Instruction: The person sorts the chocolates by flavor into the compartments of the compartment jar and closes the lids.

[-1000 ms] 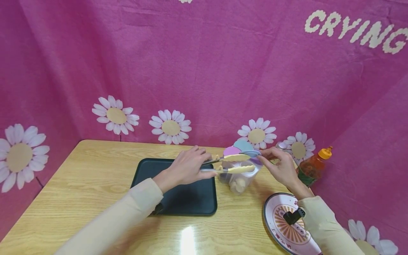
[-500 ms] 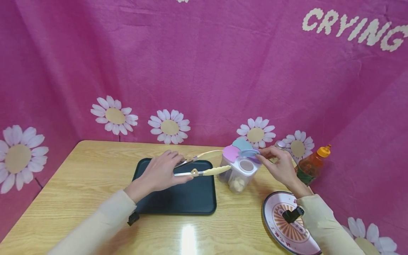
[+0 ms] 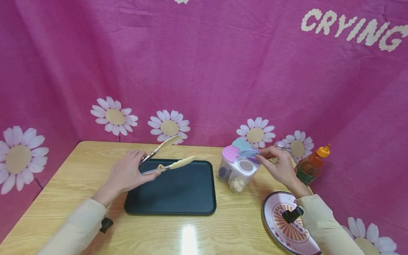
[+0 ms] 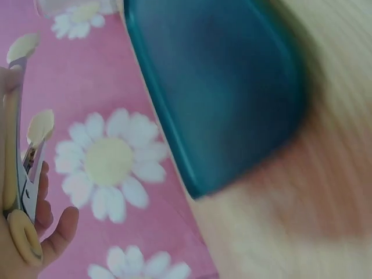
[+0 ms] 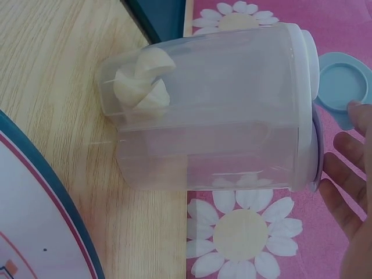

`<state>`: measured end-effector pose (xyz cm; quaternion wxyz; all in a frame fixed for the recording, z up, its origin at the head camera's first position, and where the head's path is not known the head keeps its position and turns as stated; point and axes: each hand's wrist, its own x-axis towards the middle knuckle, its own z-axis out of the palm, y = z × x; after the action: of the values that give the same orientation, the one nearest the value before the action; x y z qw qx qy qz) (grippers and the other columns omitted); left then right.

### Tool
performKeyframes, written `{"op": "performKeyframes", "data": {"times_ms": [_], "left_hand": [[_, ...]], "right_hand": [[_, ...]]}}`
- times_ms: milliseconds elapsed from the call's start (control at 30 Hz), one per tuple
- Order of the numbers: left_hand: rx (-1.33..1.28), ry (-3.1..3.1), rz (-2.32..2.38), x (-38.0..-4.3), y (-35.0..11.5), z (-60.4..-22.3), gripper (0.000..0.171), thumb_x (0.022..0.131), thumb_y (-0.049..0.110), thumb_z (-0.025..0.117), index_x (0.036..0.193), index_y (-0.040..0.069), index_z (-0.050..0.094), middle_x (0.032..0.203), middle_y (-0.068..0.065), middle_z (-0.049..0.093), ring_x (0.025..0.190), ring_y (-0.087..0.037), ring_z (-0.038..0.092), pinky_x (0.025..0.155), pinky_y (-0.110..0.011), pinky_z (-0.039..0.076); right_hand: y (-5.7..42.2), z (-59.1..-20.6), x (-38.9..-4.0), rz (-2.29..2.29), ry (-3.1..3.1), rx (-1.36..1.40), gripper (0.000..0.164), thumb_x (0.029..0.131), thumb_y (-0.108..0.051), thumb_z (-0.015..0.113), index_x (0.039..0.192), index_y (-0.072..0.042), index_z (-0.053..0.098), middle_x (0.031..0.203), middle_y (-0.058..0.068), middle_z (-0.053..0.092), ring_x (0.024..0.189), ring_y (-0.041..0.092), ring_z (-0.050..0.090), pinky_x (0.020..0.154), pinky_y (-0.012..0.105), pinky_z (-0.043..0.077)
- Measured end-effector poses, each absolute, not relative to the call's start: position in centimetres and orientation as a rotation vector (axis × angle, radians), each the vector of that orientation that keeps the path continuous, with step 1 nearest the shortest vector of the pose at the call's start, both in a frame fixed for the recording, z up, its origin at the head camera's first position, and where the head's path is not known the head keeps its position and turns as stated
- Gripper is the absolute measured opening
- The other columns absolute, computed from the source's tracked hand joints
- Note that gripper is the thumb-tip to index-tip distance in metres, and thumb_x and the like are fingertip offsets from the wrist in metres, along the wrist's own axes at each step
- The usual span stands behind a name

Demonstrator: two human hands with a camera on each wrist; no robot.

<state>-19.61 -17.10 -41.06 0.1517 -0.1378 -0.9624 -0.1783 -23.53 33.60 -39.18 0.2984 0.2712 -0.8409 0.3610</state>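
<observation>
My left hand point(image 3: 127, 170) grips metal tongs point(image 4: 26, 180) with cream-coloured tips, held spread above the left part of a dark tray point(image 3: 178, 198). Nothing is between the tips. Right of the tray stands a clear divided container point(image 5: 221, 87) with a white top and pink, blue and purple lids. One round compartment opening shows, its light blue lid point(image 5: 343, 87) raised. My right hand point(image 3: 278, 166) holds this lid by its edge, the thumb on its tab, other fingers by the purple lid point(image 5: 317, 145). Several pale chunks point(image 5: 145, 81) lie at the container's bottom.
A patterned round plate point(image 3: 287, 230) sits at the table's right front, beneath the right forearm. A sauce bottle point(image 3: 312, 164) with a yellow cap and a small jar point(image 3: 280, 144) stand behind the right hand. A pink cloth point(image 3: 204, 71) with daisies hangs behind the wooden table point(image 3: 95, 156).
My left hand has carried the tongs leftward from over the container to above the tray's left side. The right hand stays at the raised blue lid.
</observation>
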Motion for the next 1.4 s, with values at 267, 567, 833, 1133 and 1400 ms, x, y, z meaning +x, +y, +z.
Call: {"op": "performKeyframes", "data": {"times_ms": [267, 567, 833, 1133, 1400], "left_hand": [[-0.199, -2.813, -0.457, -19.0, -21.6, -42.3, 0.082, 0.079, 0.070, 0.077, 0.125, 0.004, 0.062, 0.113, -0.019, 0.067, 0.097, -0.032, 0.060, 0.068, -0.048, 0.057], [-0.052, -2.851, -0.357, -18.2, -27.0, -44.0, 0.089, 0.081, 0.071, 0.074, 0.126, -0.004, 0.055, 0.122, -0.030, 0.064, 0.105, -0.045, 0.059, 0.069, -0.059, 0.055], [0.018, -2.849, -0.287, -17.5, -30.6, -45.5, 0.092, 0.082, 0.070, 0.073, 0.124, -0.010, 0.053, 0.115, -0.036, 0.061, 0.100, -0.051, 0.056, 0.070, -0.062, 0.055], [0.017, -2.884, -0.227, -16.6, -32.6, -46.6, 0.087, 0.083, 0.072, 0.071, 0.108, -0.009, 0.055, 0.101, -0.033, 0.062, 0.087, -0.047, 0.058, 0.055, -0.051, 0.048], [0.015, -2.921, -0.237, -16.1, -33.1, -47.4, 0.085, 0.086, 0.073, 0.068, 0.101, -0.010, 0.057, 0.093, -0.031, 0.061, 0.086, -0.047, 0.058, 0.054, -0.050, 0.047]], "right_hand": [[33.3, -39.0, -23.3, 0.955, -2.236, 0.711, 0.022, 0.080, 0.008, 0.085, 0.095, -0.007, 0.079, 0.087, 0.011, 0.079, 0.076, -0.008, 0.065, 0.073, 0.013, 0.055], [33.4, -39.0, -23.3, 0.950, -2.228, 0.718, 0.022, 0.080, 0.008, 0.085, 0.094, -0.008, 0.079, 0.085, 0.010, 0.079, 0.075, -0.007, 0.066, 0.072, 0.015, 0.056], [33.6, -39.3, -23.3, 0.930, -2.259, 0.695, 0.019, 0.083, 0.004, 0.085, 0.094, -0.009, 0.079, 0.085, 0.008, 0.080, 0.076, -0.010, 0.065, 0.073, 0.013, 0.056], [33.6, -39.4, -23.2, 0.943, -2.264, 0.685, 0.019, 0.083, 0.004, 0.084, 0.096, -0.008, 0.079, 0.088, 0.010, 0.080, 0.076, -0.011, 0.065, 0.074, 0.010, 0.054], [33.6, -39.4, -23.4, 0.954, -2.244, 0.709, 0.021, 0.082, 0.006, 0.084, 0.097, -0.008, 0.079, 0.090, 0.011, 0.080, 0.078, -0.013, 0.064, 0.074, 0.008, 0.054]]}}
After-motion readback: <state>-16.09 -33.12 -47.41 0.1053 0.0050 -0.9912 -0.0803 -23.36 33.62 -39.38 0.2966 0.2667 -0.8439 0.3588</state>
